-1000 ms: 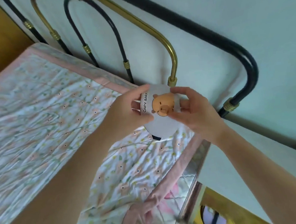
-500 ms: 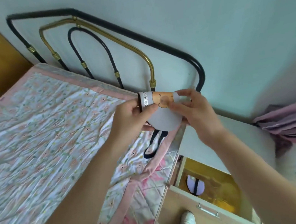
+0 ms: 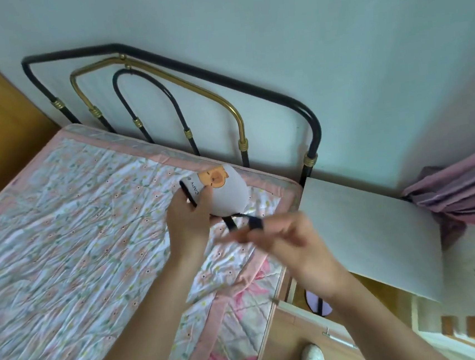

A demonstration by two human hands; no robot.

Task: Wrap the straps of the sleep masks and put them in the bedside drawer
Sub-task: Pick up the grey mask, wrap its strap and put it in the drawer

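A second ago both hands pinched the folded sleep mask [image 3: 226, 192] near the headboard post; now only the left hand [image 3: 189, 222] grips it, over the bed's corner nearest the bedside table. The right hand [image 3: 292, 244] has let go and dropped lower and rightward, blurred, with the black strap [image 3: 254, 223] looped over its fingers and drawn out from the mask's lower edge. The mask's printed bear face has turned up and away.
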